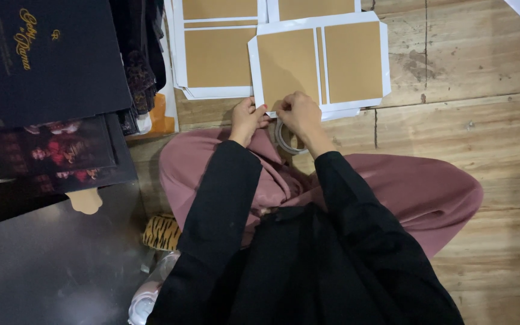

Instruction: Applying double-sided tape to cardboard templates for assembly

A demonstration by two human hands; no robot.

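Note:
A white sheet with two tan cardboard panels (320,63) lies on the wooden floor in front of my knees. My left hand (247,117) pinches its near edge at the left corner. My right hand (299,114) presses on the same near edge, fingers curled on the tan panel. A roll of clear tape (285,139) hangs just under my right wrist, over my pink-trousered lap. Whether the tape is stuck to the sheet is hidden by my hands.
More white sheets with tan panels (218,57) are stacked behind and to the left. Dark printed covers (43,60) and a dark board (49,259) lie at the left. A tiger-striped item (162,233) sits by my left hip. Wooden planks (470,120) extend to the right.

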